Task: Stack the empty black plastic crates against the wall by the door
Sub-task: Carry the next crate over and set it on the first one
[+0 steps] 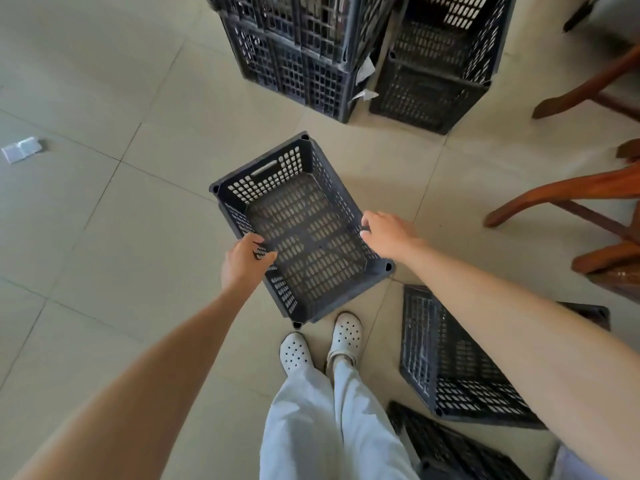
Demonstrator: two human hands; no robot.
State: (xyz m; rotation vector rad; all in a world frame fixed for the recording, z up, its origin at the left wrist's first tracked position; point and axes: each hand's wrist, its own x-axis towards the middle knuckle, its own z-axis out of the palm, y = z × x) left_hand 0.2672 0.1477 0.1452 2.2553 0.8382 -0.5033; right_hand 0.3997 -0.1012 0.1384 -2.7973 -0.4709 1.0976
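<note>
An empty black plastic crate (304, 233) is held above the tiled floor in front of me, open side up. My left hand (244, 265) grips its left long rim, thumb inside. My right hand (386, 235) grips the right long rim, fingers curled over the edge. Ahead stand two stacks of black crates: the left stack (298, 53) and the right stack (440, 64). Two more crates lie on the floor at my right, one (460, 368) beside my feet and another (450, 448) at the bottom edge.
Wooden chair legs (568, 192) reach in from the right. A small silvery packet (21, 149) lies on the floor at far left. White paper scraps (365, 81) stick out between the stacks. My white clogs (322, 344) stand just behind the held crate.
</note>
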